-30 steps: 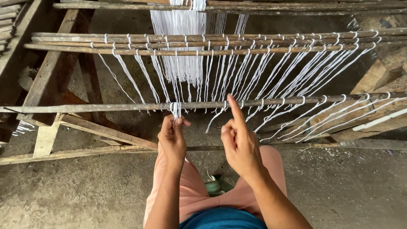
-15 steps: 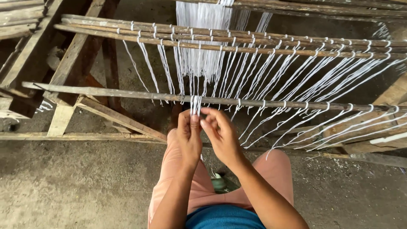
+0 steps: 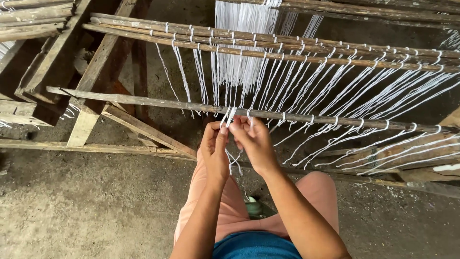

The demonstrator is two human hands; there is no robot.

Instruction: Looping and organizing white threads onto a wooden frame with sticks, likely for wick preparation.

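left hand: fingers pinch white threads just under the wooden rod | right hand: fingers closed on the same threads, touching the left | loose thread ends hang between both palms

Left hand and right hand pinch white threads at the wooden rod; concrete floor below.

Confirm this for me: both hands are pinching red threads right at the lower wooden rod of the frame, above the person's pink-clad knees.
Not quite: the threads are white, not red, as the head view shows. The rest holds: the left hand and right hand pinch them right at the lower wooden rod, above the pink-clad knees.
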